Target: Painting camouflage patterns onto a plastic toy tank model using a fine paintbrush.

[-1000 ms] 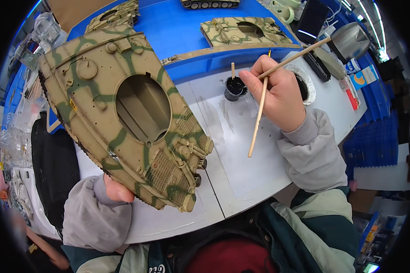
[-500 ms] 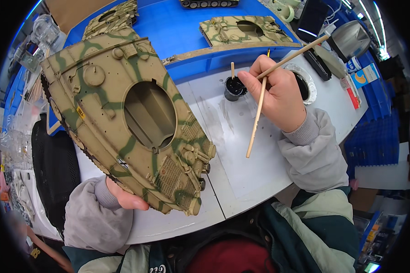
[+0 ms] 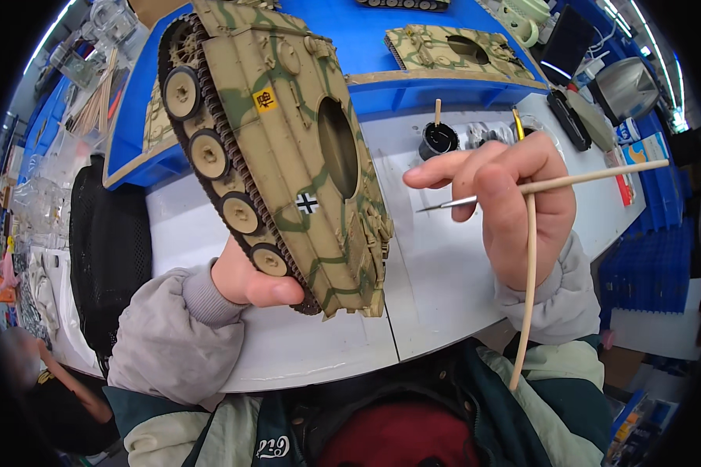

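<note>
Turned onto its edge since half a second ago, the tank [image 3: 284, 167] now shows its side, where before its top deck and round opening faced the view; the right hand [image 3: 526, 206] has come down and toward the person, and it has swung the brush [image 3: 600, 175] round so that the metal end points left.

White and broad, the surface [image 3: 436, 303] spreads under both hands. On its far side sits the blue tray [image 3: 413, 100], with a second tank [image 3: 436, 49] lying in it, camouflaged in tan and green. Black mesh [image 3: 105, 257] stands to the left, beside the left sleeve [image 3: 175, 335]. Held up above the surface, left of centre, the first tank leans steeply with its rear end low. Its wheels [image 3: 241, 212] and track face left.

The left hand [image 3: 253, 280] grips that low end, thumb on the lower edge; the other fingers are hidden behind. The right hand pinches the brush between thumb and fingers, index finger stretched out, tip near the hull but apart from it. Beyond the hand stands a cup [image 3: 431, 153] of black liquid with a short stick [image 3: 438, 110] upright in it. Another wooden stick [image 3: 529, 272] slants down from the right hand. Smallest is the black-and-white cross [image 3: 307, 204] on the hull.
</note>
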A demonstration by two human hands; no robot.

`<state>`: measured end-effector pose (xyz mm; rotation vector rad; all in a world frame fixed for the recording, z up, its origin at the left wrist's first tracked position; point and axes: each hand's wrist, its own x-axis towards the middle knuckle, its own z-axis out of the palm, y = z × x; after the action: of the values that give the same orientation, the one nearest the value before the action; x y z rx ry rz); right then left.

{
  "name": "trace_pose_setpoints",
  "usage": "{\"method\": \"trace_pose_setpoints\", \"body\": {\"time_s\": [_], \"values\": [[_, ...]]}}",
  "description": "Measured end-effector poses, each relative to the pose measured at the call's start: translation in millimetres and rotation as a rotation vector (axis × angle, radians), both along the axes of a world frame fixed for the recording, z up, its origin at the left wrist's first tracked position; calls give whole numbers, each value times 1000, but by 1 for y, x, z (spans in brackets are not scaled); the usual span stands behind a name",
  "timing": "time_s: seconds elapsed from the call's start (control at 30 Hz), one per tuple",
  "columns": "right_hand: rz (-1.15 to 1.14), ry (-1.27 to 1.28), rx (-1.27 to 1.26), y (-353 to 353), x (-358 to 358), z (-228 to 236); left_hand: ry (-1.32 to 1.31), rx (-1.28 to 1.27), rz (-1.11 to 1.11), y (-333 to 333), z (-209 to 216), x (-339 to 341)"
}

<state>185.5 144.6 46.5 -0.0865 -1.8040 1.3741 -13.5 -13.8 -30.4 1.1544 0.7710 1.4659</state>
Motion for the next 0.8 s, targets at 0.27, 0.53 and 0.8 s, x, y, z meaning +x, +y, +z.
{"method": "trace_pose_setpoints", "body": {"time_s": [0.27, 0.53, 0.8], "values": [[203, 12, 61, -19, -4, -9, -86, -205, 55, 1, 27, 13], [142, 19, 130, -20, -5, -12, -63, -287, 85, -4, 29, 13], [57, 38, 226, -23, -7, -16, 0, -305, 91, -7, 24, 9]]}}
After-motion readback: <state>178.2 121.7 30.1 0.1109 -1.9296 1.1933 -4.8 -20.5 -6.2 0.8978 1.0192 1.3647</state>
